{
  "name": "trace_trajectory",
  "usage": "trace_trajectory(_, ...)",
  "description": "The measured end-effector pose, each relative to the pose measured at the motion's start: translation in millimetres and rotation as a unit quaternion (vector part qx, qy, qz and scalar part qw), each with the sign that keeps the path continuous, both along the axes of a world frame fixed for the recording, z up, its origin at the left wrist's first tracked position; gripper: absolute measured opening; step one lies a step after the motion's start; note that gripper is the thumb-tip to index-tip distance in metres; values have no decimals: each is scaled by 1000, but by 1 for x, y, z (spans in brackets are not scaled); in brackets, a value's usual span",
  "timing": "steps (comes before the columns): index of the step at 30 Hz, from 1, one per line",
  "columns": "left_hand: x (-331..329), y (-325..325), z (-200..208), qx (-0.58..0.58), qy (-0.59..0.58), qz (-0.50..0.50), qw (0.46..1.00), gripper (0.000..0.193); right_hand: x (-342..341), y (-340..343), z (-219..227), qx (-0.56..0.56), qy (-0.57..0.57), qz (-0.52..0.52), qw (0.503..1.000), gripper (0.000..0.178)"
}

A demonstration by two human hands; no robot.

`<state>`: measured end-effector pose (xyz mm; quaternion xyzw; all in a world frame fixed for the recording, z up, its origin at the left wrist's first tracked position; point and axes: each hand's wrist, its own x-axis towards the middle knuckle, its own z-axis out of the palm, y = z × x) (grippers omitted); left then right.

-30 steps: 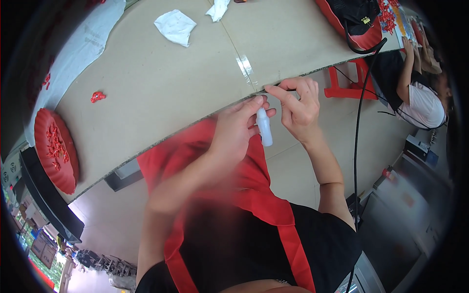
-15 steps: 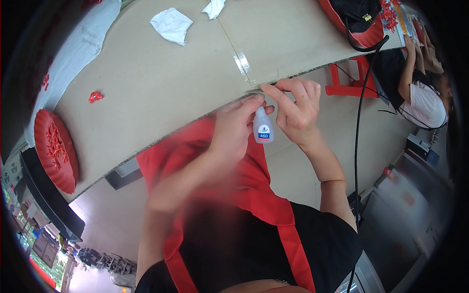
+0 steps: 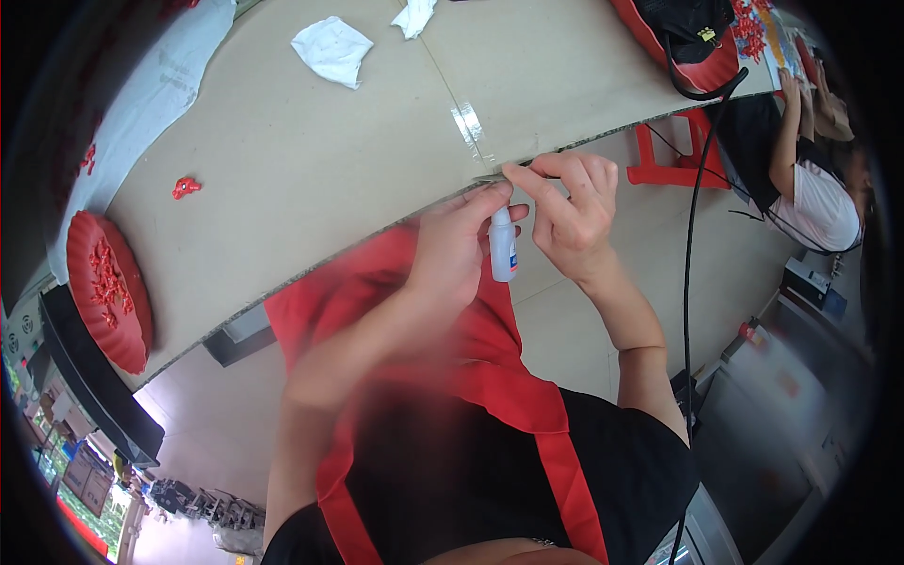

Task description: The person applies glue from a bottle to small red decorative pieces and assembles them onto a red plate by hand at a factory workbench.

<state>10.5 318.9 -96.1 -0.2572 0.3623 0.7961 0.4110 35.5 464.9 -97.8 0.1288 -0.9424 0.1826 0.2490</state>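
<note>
By the front edge of the table, my left hand point(image 3: 450, 240) is closed around the top of a small translucent glue bottle point(image 3: 503, 254). The bottle hangs with its body downward, and its blue-and-white label shows only at the right side. My right hand point(image 3: 576, 212) is closed just to the right, its thumb and index finger pinching a thin, dark, blade-like piece point(image 3: 490, 177). This piece lies across the top of the bottle, close to my left thumb. My fingers hide the nozzle, so whether the blade touches it I cannot tell.
On the table point(image 3: 282, 141) lie white crumpled cloths point(image 3: 332, 52) and one small red part point(image 3: 185, 187). A red tray point(image 3: 137, 311) of red parts stands at the left. A black cable point(image 3: 695, 235) hangs at the right, near a red stool point(image 3: 678, 174) and another person point(image 3: 815, 202).
The glue bottle has turned about its long axis, so its label now faces right instead of toward me. Both hands stay almost in the same place.
</note>
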Motion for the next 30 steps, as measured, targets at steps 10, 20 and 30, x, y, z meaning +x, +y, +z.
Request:
trace_trajectory(10, 1, 3, 2, 11, -12, 5, 1000, 21, 3, 0, 1, 13, -6, -2, 1000, 42)
trace_trajectory(20, 1, 4, -1, 8, -25, 11, 1000, 20, 2, 0, 1, 15, 0, 4, 1000, 38)
trace_trajectory(30, -1, 4, -3, 25, -25, 16, 999, 25, -2, 1, -1, 2, 0, 9, 1000, 36)
